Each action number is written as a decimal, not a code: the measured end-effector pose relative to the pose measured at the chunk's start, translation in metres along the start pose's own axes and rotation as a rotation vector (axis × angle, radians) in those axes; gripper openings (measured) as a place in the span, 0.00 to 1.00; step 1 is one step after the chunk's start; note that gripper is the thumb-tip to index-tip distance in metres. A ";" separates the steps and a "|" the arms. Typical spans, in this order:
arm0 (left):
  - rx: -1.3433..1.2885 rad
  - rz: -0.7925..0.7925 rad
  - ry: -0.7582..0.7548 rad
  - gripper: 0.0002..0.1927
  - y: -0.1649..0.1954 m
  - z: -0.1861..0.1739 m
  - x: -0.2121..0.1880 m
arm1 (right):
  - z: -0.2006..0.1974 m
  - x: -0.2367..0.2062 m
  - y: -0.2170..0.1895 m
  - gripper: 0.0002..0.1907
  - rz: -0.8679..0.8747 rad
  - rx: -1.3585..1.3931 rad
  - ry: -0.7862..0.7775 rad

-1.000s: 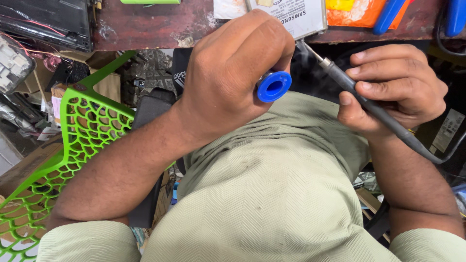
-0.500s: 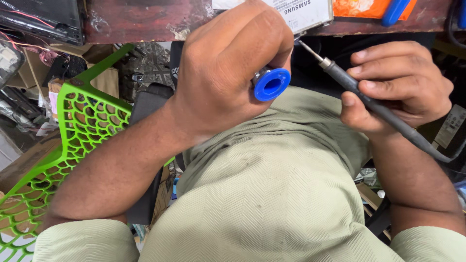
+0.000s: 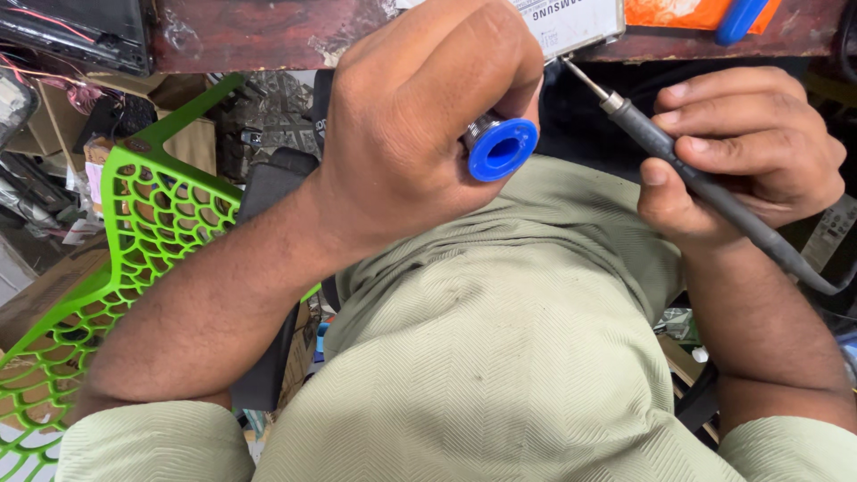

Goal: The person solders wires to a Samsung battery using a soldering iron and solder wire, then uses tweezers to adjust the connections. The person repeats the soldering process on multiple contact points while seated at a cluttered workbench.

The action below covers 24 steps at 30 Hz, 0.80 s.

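Now, left hand point(image 3: 420, 125): fist wrapped tight around a blue plastic solder spool point(image 3: 500, 149), its open core facing the camera.
Right hand point(image 3: 745, 156): fingers pinched pen-style on a dark grey soldering iron point(image 3: 696, 183).
Iron tip: just right of the left grip, touching the pale labelled part point(image 3: 571, 22) at the brown wooden table point(image 3: 259, 36) edge.
Judgement: brace both wrists; feed solder sparingly onto the joint.

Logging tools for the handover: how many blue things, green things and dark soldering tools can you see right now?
Blue: 2, the blue plastic spool in the left hand, the blue handle on the bench.
Green: 1, the green lattice plastic chair.
Dark: 1, the dark grey soldering iron in the right hand.
Total: 4.
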<state>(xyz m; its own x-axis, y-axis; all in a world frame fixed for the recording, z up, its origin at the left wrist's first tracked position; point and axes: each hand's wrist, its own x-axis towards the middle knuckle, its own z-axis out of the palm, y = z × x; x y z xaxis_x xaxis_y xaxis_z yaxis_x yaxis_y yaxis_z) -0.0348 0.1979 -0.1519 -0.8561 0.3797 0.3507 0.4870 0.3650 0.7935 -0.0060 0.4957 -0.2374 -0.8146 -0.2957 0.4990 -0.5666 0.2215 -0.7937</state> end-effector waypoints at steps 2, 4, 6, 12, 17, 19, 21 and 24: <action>0.003 0.004 0.008 0.11 0.001 0.001 0.000 | -0.001 -0.001 -0.001 0.13 0.008 -0.010 -0.006; 0.005 -0.002 0.014 0.11 0.001 0.002 -0.002 | -0.002 -0.003 -0.001 0.13 0.001 -0.018 -0.015; -0.010 -0.022 0.024 0.11 0.002 0.004 -0.004 | -0.003 -0.005 -0.001 0.14 0.008 -0.019 -0.014; -0.012 -0.030 0.050 0.11 -0.001 0.012 -0.009 | -0.006 -0.015 0.004 0.14 0.014 -0.007 0.018; -0.005 -0.021 0.047 0.11 -0.002 0.013 -0.010 | -0.006 -0.018 0.004 0.14 0.031 -0.002 0.020; -0.008 -0.020 0.051 0.11 -0.002 0.013 -0.010 | -0.007 -0.018 0.002 0.14 0.041 -0.019 0.005; -0.009 -0.023 0.050 0.11 -0.002 0.013 -0.009 | -0.007 -0.018 0.002 0.14 0.028 -0.036 -0.001; -0.006 -0.021 0.040 0.10 -0.002 0.013 -0.009 | -0.008 -0.018 0.002 0.14 0.010 -0.040 -0.005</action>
<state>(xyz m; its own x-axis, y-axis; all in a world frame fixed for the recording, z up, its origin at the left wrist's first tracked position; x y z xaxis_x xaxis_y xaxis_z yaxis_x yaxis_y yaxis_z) -0.0256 0.2045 -0.1634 -0.8724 0.3377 0.3534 0.4678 0.3675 0.8038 0.0064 0.5084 -0.2447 -0.8196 -0.2983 0.4891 -0.5630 0.2610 -0.7842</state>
